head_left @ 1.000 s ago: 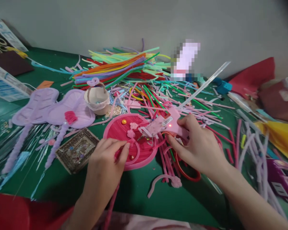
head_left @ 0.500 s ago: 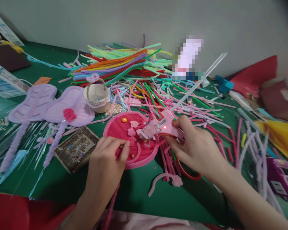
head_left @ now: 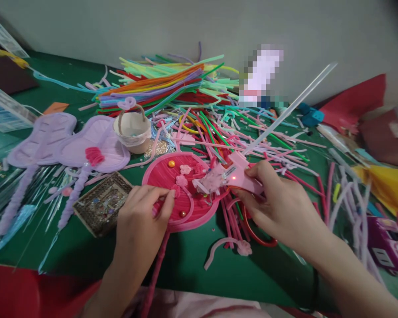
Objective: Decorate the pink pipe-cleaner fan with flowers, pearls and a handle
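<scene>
A round crimson fan (head_left: 199,212) made of pipe cleaners, edged in pink, lies flat with its wrapped handle toward me. Pink flowers (head_left: 181,180) and gold beads (head_left: 171,163) sit on its face. Over the fan's left part, my left hand (head_left: 144,212) is closed, thumb and forefinger pinched at a small pink pipe-cleaner flower, mostly hidden by the fingertips. My right hand (head_left: 278,194) grips a pink hot glue gun (head_left: 240,172), its red light lit and a long clear glue stick (head_left: 295,104) jutting from the back. The messy, glue-covered nozzle points left above the fan.
Two lilac fans (head_left: 96,143), a small basket (head_left: 132,128) and a box of beads (head_left: 102,203) are at the left. Bundled pipe cleaners (head_left: 152,90) are heaped at the back. A loose pink flower stem (head_left: 243,248) and a purple box (head_left: 389,245) lie to the right.
My right hand and the glue gun have shifted slightly right, away from my left hand. My left hand has moved a little left, still pinched over the fan.
</scene>
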### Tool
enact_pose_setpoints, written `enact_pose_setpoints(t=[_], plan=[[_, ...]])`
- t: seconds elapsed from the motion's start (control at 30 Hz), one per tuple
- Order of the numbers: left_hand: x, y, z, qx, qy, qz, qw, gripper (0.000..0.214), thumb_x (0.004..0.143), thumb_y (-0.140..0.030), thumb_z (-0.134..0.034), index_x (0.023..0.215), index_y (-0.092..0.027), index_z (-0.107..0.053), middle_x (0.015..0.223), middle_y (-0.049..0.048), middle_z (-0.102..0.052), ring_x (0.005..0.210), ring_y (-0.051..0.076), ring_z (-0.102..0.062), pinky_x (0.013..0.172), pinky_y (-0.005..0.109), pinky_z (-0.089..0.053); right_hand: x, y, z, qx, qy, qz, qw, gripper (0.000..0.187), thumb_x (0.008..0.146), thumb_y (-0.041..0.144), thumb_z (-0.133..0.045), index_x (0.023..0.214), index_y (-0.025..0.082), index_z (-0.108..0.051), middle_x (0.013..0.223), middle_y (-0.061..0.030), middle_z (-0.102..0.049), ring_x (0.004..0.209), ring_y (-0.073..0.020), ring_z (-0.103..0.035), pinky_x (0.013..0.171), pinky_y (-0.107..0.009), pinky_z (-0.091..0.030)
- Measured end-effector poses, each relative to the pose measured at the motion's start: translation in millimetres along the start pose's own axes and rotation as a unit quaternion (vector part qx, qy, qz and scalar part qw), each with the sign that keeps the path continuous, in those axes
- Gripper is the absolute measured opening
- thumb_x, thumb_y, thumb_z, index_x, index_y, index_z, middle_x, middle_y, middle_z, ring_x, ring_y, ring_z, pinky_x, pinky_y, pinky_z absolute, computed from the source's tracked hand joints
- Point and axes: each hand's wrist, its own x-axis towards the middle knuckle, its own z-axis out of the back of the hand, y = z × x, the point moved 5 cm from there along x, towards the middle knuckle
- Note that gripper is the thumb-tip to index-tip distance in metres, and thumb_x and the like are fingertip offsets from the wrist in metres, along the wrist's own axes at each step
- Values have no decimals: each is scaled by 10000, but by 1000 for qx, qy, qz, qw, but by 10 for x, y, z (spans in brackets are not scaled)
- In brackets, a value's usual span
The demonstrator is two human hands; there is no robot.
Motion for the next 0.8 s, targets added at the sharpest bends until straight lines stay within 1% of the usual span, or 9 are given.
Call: enact_pose_setpoints(t=[0.13, 0.27, 0.43, 0.57, 0.7, 0.8], plan=[[3, -14, -17, -2, 2, -3, 1000, 145, 907, -215, -630, 771, -167, -649, 736, 12, -661, 720, 175, -585, 714, 294, -449, 17, 45, -13, -7, -1, 11, 1000, 136, 881, 215, -498, 962, 219, -389, 782, -31, -696, 433, -156, -605, 405, -251, -354], [-2, -15, -19, -2, 1, -5, 1000, 139, 903, -205, -637, 772, -163, -652, 739, 16, -664, 723, 176, -587, 723, 295, -450, 41, 53, -28, -10, -7, 10, 1000, 137, 874, 208, -494, 954, 225, -385, 808, -36, -703, 421, -151, -588, 403, -256, -356], [-8, 2, -21, -5, -11, -7, 1000, 136, 898, -186, -640, 766, -160, -655, 731, 15, -664, 716, 171, -585, 724, 292, -453, 25, 13, -2, 12, -4, -15, 1000, 127, 871, 239, -506, 950, 234, -407, 684, -4, -654, 395, -158, -563, 391, -259, -338], [-16, -10, -32, -7, -10, -14, 1000, 139, 902, -190, -637, 768, -162, -662, 736, 18, -667, 727, 173, -585, 727, 290, -460, 1, 14, 14, 25, 2, -22, 999, 123, 868, 245, -507, 945, 234, -412, 710, -12, -659, 384, -143, -534, 400, -258, -344], [-4, -42, -35, -18, -16, -30, 999, 112, 892, -174, -651, 783, -162, -677, 748, 14, -664, 741, 164, -586, 740, 279, -471, -6, -7, 36, 33, 7, -32, 999, 123, 863, 265, -509, 937, 236, -415, 609, 33, -576, 369, -142, -504, 404, -253, -330], [7, -80, -39, -22, -23, -55, 998, 78, 880, -154, -665, 804, -158, -683, 755, 11, -663, 747, 155, -581, 740, 268, -478, -7, -97, 75, 31, -11, -68, 997, 177, 840, 304, -556, 925, 237, -416, 594, 36, -537, 398, -149, -502, 424, -257, -340]])
